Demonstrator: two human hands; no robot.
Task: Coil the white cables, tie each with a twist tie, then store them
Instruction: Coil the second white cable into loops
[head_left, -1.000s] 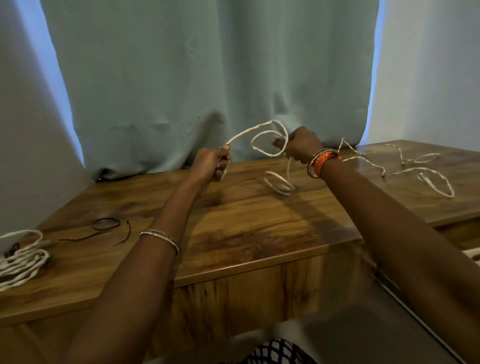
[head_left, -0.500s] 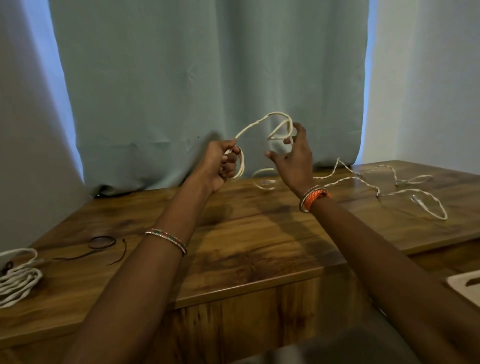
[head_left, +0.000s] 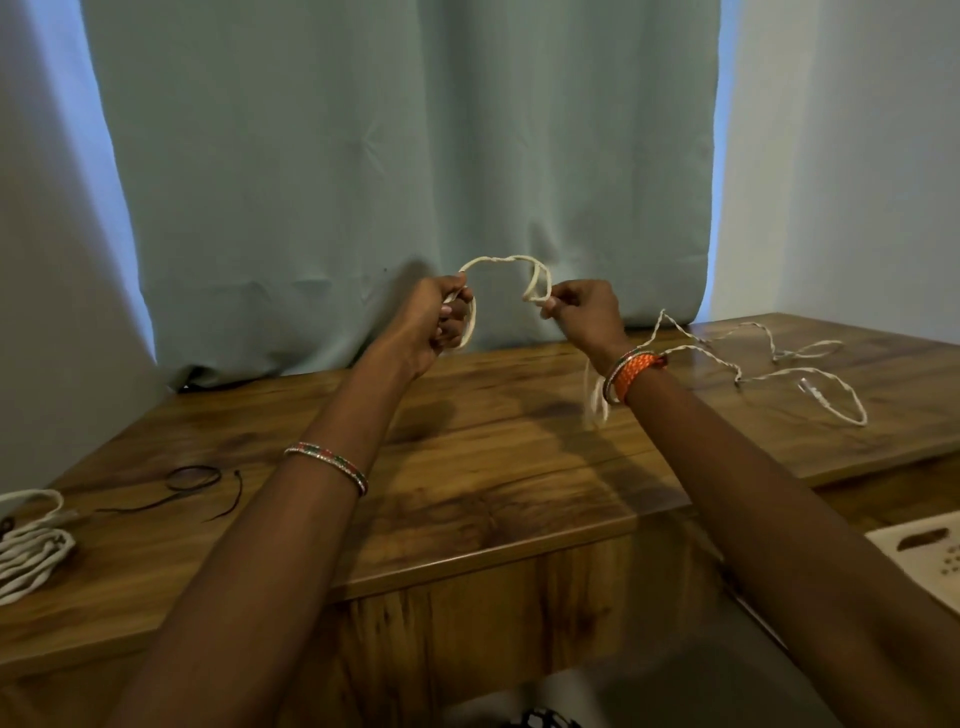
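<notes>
- The step in hand looks like coiling: the white cable (head_left: 501, 262) arches above the table (head_left: 467, 467) between both hands, and its loose remainder trails across the table to the right of the right hand.
- The left hand (head_left: 434, 317) is raised over the table's far edge with its grip curled round the gathered loops; one loop hangs below the fingers.
- The right hand (head_left: 584, 312) is held level with the left hand and just to its right, its grip pinching a small bend of the cable. A blurred strand hangs beside its wrist; whether it passes through the palm I cannot tell.
- The next move probably calls for carrying that bend over to the left hand and drawing in more slack.
- A finished cable coil (head_left: 28, 543) lies far left of the left hand, at the table's edge.
- Dark twist ties (head_left: 192, 480) lie between that coil and the left forearm.
</notes>
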